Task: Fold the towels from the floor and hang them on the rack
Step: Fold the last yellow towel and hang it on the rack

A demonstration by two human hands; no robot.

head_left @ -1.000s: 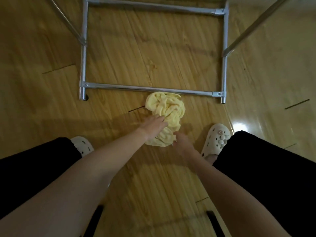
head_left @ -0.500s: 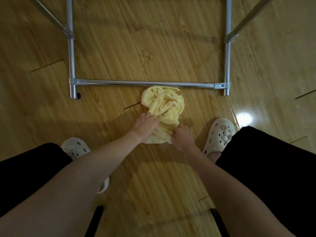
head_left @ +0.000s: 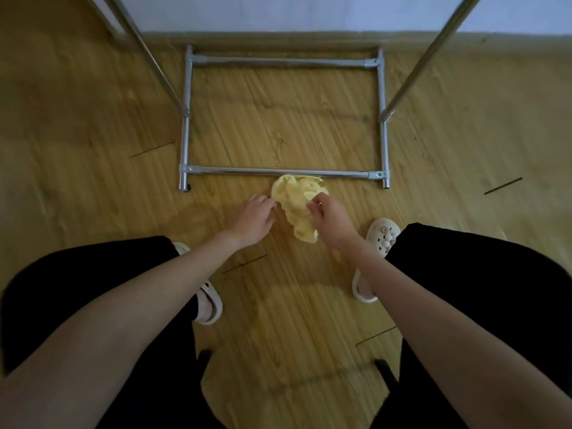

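Metal rack (head_left: pixel 278 173) base behind towel (head_left: pixel 297 209)

head view, steeply downward (wide-angle), over wooden floor (head_left: pixel 102 125)

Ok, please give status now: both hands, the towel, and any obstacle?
Left hand and right hand both grip yellow towel, still crumpled. Rack base bar right behind the towel. Nothing else near.

Wood-plank floor (head_left: pixel 278 320) under me, dark seam marks scattered across it. White wall (head_left: pixel 294 10) with baseboard (head_left: pixel 278 37) along the far edge. My black trousers (head_left: pixel 479 289), white clogs: left (head_left: pixel 210 308), right (head_left: pixel 382 236) with charms.
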